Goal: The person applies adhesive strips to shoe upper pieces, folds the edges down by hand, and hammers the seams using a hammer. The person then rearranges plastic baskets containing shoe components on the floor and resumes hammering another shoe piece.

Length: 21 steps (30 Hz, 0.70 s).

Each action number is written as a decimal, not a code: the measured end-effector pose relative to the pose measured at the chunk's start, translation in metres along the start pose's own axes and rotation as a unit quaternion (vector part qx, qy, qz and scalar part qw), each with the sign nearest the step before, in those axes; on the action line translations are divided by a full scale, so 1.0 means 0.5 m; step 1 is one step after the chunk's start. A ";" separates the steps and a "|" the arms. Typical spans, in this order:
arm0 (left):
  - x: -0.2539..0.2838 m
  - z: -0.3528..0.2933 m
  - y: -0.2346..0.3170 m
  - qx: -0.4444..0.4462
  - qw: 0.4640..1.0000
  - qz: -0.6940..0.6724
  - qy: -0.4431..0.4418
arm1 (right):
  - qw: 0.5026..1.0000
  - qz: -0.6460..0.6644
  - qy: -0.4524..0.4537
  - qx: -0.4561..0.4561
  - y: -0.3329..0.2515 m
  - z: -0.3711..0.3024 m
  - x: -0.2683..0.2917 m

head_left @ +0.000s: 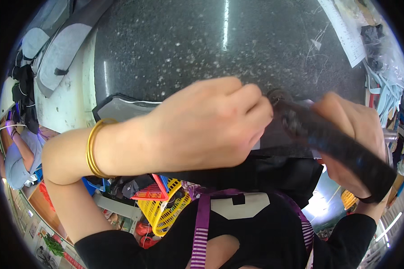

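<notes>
My left hand [220, 121] is closed in a fist above the near part of the dark table. Whatever its fingers hold, if anything, is hidden. My right hand [352, 121] is closed around a long, dark, curved tool [336, 141]. Motion blurs this tool, so its exact kind does not show. Its rounded, worn end lies close to my left knuckles, and its other end reaches past my right wrist. Under my left hand and wrist, a grey cloth piece [125, 109] with a black edge lies near the table's front edge. Black fabric [274, 181] hangs below that edge.
The speckled dark tabletop [188, 45] stretches ahead. Grey and black cut pieces [69, 42] are stacked at the left. A paper sheet [343, 36] and clear plastic [390, 58] lie at the right. Yellow baskets [155, 213] stand below left, and another person [22, 157] sits far left.
</notes>
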<state>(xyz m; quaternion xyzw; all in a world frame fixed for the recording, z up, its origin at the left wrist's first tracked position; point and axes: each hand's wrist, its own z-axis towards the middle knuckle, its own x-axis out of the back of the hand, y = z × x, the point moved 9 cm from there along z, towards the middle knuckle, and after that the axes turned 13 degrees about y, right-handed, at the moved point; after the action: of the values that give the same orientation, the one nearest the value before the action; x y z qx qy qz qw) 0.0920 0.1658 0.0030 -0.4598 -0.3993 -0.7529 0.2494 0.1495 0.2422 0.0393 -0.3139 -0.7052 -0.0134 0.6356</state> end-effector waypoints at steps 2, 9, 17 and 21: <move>0.011 -0.007 -0.062 0.047 0.995 -0.078 0.050 | 1.000 0.003 0.008 -0.011 0.016 -0.002 0.002; 0.022 -0.032 -0.021 0.034 0.998 -0.034 0.046 | 0.994 -0.065 0.065 0.054 -0.024 -0.002 0.017; 0.041 -0.095 -0.072 0.027 0.988 -0.117 0.093 | 0.999 0.031 -0.024 -0.034 -0.037 0.007 -0.026; 0.056 -0.062 0.001 0.032 0.999 0.008 0.031 | 0.999 0.016 0.016 0.034 -0.093 -0.012 -0.013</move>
<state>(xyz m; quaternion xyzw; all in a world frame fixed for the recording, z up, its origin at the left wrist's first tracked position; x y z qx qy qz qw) 0.0643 0.1396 0.0200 -0.4315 -0.4119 -0.7514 0.2819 0.1333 0.1997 0.0524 -0.3031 -0.6898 0.0153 0.6573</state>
